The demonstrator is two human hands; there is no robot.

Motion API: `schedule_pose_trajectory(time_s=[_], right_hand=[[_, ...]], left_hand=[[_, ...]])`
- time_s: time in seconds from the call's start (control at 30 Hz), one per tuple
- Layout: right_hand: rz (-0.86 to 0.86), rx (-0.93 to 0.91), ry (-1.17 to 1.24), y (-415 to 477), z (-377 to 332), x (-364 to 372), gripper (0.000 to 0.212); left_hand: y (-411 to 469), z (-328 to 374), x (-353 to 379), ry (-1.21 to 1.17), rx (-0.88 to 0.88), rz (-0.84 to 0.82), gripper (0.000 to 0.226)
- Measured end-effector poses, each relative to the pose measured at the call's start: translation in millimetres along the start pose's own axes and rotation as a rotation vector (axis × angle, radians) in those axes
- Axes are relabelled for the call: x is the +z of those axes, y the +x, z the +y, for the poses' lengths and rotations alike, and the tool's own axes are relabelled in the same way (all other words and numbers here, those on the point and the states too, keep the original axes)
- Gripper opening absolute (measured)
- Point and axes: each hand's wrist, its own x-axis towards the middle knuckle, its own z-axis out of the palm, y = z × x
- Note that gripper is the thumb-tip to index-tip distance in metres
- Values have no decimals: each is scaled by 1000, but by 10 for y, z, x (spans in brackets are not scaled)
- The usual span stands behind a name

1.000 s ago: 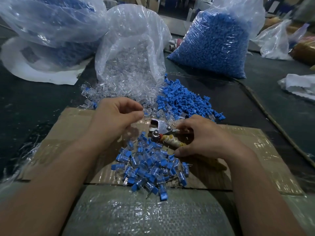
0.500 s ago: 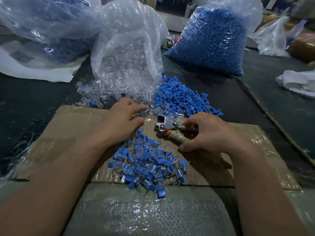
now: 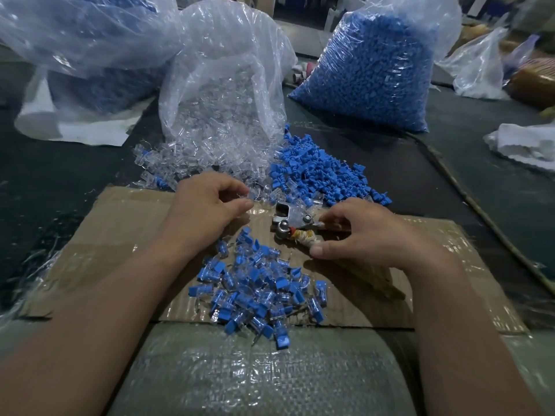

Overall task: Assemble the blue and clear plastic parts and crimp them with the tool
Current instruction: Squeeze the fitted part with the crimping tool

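Note:
My right hand point(image 3: 357, 232) grips the wrapped handles of the metal crimp tool point(image 3: 289, 219), whose jaws point left on the cardboard sheet point(image 3: 120, 232). My left hand point(image 3: 207, 208) reaches with curled fingers into the edge of the loose clear parts point(image 3: 186, 163); whether it pinches one is hidden. Loose blue parts point(image 3: 318, 172) lie heaped just behind the tool. A pile of assembled blue-and-clear pieces point(image 3: 255, 289) sits between my forearms.
An open bag of clear parts point(image 3: 228, 85) stands behind my left hand. A full bag of blue parts point(image 3: 378, 64) stands at the back right, another bag point(image 3: 75, 40) at the back left. White crumpled material point(image 3: 525, 142) lies at right on the dark table.
My left hand moved forward from above the cardboard to the clear parts. My right hand stayed on the tool.

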Motion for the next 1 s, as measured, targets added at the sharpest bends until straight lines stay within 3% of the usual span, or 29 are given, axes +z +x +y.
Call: schedule_pose_trajectory(time_s=[0.13, 0.27, 0.4, 0.6, 0.73, 0.87, 1.0], right_hand=[[34, -13, 41, 22, 3, 20, 62], [117, -23, 109, 38, 14, 30, 46], [389, 15, 155, 79, 59, -2, 9], [672, 141, 191, 197, 159, -6, 12], [638, 117, 136, 290, 170, 42, 15], [487, 190, -21, 378, 152, 110, 21], [430, 220, -56, 413, 158, 129, 18]], left_hand=[[-43, 21, -14, -124, -14, 29, 10], [-1, -43, -42, 1, 34, 100, 18], [-11, -41, -45, -168, -22, 97, 15], [-56, 37, -44, -328, -47, 97, 8], [-57, 26, -63, -386, -52, 89, 5], [-53, 6, -61, -356, -22, 90, 28], [-62, 25, -73, -358, -10, 86, 28]])
